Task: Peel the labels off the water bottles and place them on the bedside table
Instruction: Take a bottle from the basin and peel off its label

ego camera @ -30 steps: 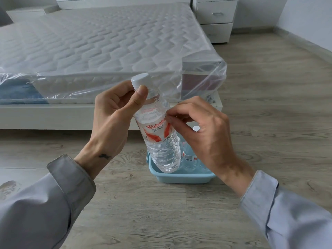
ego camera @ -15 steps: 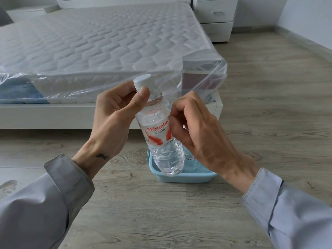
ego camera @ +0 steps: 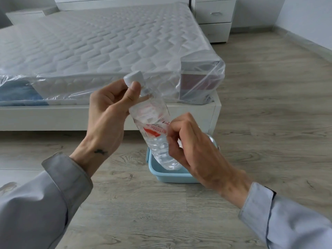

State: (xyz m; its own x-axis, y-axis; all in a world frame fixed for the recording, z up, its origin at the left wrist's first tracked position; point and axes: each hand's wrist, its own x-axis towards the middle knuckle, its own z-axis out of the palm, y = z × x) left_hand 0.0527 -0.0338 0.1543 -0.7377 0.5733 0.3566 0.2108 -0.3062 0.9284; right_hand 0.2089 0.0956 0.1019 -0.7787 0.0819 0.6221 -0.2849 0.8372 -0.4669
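change, nearest first: the right hand [ego camera: 194, 146] has dropped from the upper edge of the label [ego camera: 152, 131] to its right edge. its fingertips are pressed together in a pinch there. whether they hold a lifted flap or only pick at the edge cannot be told. the left hand [ego camera: 111, 112] is as before, fingers and thumb curled round the neck just under the cap [ego camera: 133, 78]. the water bottle [ego camera: 158, 148] is tipped further than half a second ago, cap up and away, base down over the basin [ego camera: 168, 177]. the label sits skewed but is still on the bottle. judgement: the peel on this one looks begun, not finished, and nothing is ready to carry off yet.

count, near to far:
- sleeves [ego camera: 45, 203], grey: 2.
- hands: 2, both on the bottle.
- water bottle in hand: 1, held in the air between person and bed [ego camera: 89, 119].
- label, red and white: 1.
- basin, light blue, on the floor [ego camera: 269, 105]: 1. its contents are hidden behind the right hand, so their number cannot be told.
- bed with mattress [ego camera: 107, 42] in clear plastic: 1.
- bedside table: 2, one far right [ego camera: 213, 15], one far left [ego camera: 25, 15], both well apart from the bottle.
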